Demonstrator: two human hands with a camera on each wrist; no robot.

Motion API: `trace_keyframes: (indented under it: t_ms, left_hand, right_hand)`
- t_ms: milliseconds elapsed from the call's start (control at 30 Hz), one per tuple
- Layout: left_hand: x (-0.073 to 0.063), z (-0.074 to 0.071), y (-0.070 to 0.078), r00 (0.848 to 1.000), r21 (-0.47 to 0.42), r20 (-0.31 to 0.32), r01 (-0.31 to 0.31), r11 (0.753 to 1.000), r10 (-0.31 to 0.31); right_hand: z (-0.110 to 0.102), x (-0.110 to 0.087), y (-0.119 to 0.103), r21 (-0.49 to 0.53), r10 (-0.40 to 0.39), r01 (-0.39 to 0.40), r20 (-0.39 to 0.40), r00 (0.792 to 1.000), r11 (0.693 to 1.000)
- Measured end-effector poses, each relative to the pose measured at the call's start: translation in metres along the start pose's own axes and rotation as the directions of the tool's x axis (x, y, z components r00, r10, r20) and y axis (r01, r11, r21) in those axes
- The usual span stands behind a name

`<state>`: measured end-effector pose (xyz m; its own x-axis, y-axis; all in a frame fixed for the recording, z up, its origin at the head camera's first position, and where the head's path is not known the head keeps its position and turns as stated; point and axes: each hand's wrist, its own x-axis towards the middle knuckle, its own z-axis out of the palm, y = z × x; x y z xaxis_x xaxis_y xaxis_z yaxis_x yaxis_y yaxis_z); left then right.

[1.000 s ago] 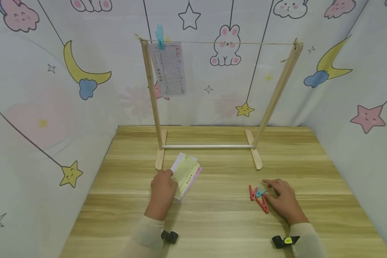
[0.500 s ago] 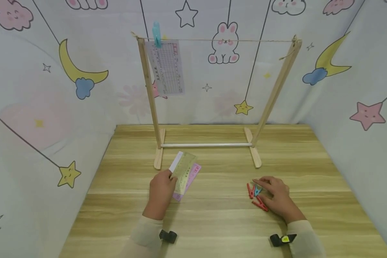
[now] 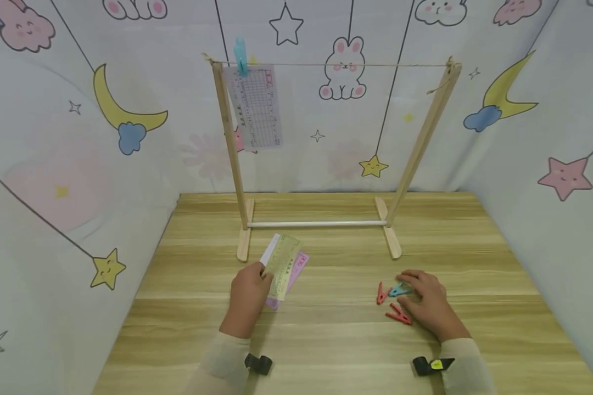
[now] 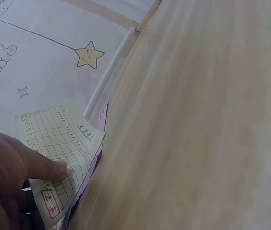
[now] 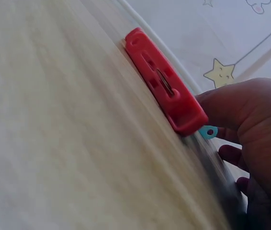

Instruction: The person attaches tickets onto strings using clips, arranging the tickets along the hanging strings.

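Observation:
My left hand (image 3: 249,293) pinches a small fan of printed paper forms (image 3: 285,263), a yellowish one on top with white and pink sheets behind. In the left wrist view the thumb presses the gridded yellowish form (image 4: 61,136), which bends near a red stamp. My right hand (image 3: 427,300) is low at the right, thumb and forefinger apart on either side of a blue clothespin (image 3: 399,289). Two red clothespins lie close by, one (image 3: 382,293) left of the blue one, the other (image 3: 399,314) nearer me. One red clothespin (image 5: 164,86) partly covers the blue one in the right wrist view.
A wooden stand (image 3: 430,137) with a string (image 3: 301,65) across its top is at the back of the table. At the string's left end a light-blue clothespin (image 3: 240,57) holds a printed sheet (image 3: 262,109). A white rod (image 3: 316,224) joins the stand's feet.
My right hand has shifted slightly left among the clothespins. The blue clothespin and both red ones have turned, and they lie farther apart. The yellowish form has tilted in my left hand, exposing more pink sheet.

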<state>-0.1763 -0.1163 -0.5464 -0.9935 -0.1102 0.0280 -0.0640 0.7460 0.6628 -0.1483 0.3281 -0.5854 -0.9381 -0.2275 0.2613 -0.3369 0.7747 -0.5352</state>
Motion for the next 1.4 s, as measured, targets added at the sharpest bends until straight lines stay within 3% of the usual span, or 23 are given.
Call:
trace_keyframes:
  t_ms: [267, 733, 900, 1000, 1100, 1267, 1400]
  left_hand:
    - [0.001, 0.0, 0.002, 0.999, 0.013, 0.012, 0.039, 0.999, -0.04]
    - [0.0, -0.002, 0.004, 0.999, -0.033, 0.009, 0.047, 0.998, -0.047]
    - [0.001, -0.002, 0.002, 0.999, -0.074, 0.017, 0.051, 0.996, -0.05]
    - [0.003, -0.002, 0.001, 0.999, -0.119, 0.018, 0.042, 0.992, -0.04]
    - [0.005, 0.0, 0.0, 1.0, -0.176, 0.015, 0.019, 0.984, -0.016]
    - [0.007, -0.002, 0.001, 1.0, -0.288, -0.025, -0.02, 0.957, 0.014]
    - [0.011, -0.01, 0.01, 0.998, -0.384, -0.056, -0.023, 0.923, 0.001]
  right_hand:
    - [-0.006, -0.004, 0.003, 0.012, -0.009, 0.009, -0.02, 1.0, 1.0]
    - [-0.012, -0.003, 0.004, 0.06, -0.045, 0.049, -0.068, 0.997, 0.997]
    - [-0.02, -0.006, 0.004, 0.144, 0.124, -0.117, -0.04, 0.991, 0.983]
    - [-0.024, -0.008, 0.004, 0.189, 0.259, -0.253, -0.007, 0.966, 0.949]
    - [-0.029, -0.008, 0.002, 0.247, 0.344, -0.333, -0.003, 0.939, 0.91]
    - [-0.036, -0.006, -0.005, 0.36, 0.401, -0.369, -0.016, 0.916, 0.857]
    - [-0.054, 0.003, -0.016, 0.379, 0.375, -0.349, 0.008, 0.927, 0.857]
